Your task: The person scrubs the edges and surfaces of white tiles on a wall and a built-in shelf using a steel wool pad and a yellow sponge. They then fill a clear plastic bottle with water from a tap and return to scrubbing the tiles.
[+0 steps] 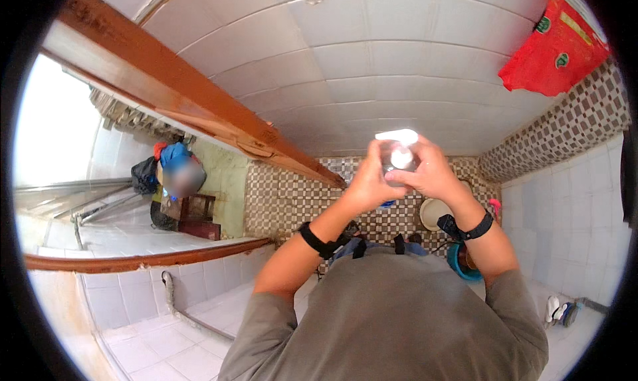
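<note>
Both of my hands are raised in front of me around a clear bottle with a white pump top. My left hand wraps the bottle's left side. My right hand grips it from the right, its thumb across the front. The pump's white nozzle points left. Fingers cover much of the bottle's body. Below the hands, a small blue thing shows in part against the checkered tile floor.
A cream round vessel and a teal tub stand at my right. A red bag hangs upper right. A brown wooden door frame crosses at left; beyond it are a black bag and a blurred patch. A pipe runs lower left.
</note>
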`<action>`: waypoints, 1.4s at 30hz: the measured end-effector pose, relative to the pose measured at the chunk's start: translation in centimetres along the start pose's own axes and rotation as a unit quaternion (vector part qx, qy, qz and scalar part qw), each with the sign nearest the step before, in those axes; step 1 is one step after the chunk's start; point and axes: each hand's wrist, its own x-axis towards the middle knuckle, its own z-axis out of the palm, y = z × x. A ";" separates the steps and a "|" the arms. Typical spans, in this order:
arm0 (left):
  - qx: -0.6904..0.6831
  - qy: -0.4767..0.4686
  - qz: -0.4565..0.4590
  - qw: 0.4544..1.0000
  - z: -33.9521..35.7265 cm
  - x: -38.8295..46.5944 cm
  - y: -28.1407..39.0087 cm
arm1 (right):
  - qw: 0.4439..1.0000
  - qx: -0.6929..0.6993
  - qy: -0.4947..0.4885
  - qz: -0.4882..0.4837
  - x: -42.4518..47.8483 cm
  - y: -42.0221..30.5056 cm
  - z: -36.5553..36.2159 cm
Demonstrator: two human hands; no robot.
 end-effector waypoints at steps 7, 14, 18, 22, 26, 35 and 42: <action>-0.067 -0.138 0.012 0.988 -1.2 -1.1 -2.7 | 0.993 0.036 -0.103 -0.036 -0.3 2.8 0.8; -0.153 -0.015 0.030 0.988 -1.8 -2.2 -3.8 | 0.956 0.282 -0.081 0.002 -0.8 8.1 3.5; -0.244 0.089 0.008 0.966 -1.2 -2.1 -3.8 | 0.983 0.168 -0.070 0.034 -2.6 7.2 7.2; -0.119 0.225 0.068 0.965 -0.9 -1.2 -3.2 | 0.998 0.065 0.009 0.023 -2.1 5.9 9.5; -0.151 0.250 0.027 0.956 -2.1 -1.2 -3.5 | 0.995 -0.086 0.038 0.028 -1.6 2.9 8.9; 0.002 0.327 0.006 0.945 -1.5 0.2 -1.3 | 0.945 -0.283 0.162 -0.024 -2.2 2.9 8.7; -0.211 0.110 -0.035 0.971 -3.3 1.3 -0.8 | 0.994 -0.058 0.060 0.077 -3.5 3.0 7.2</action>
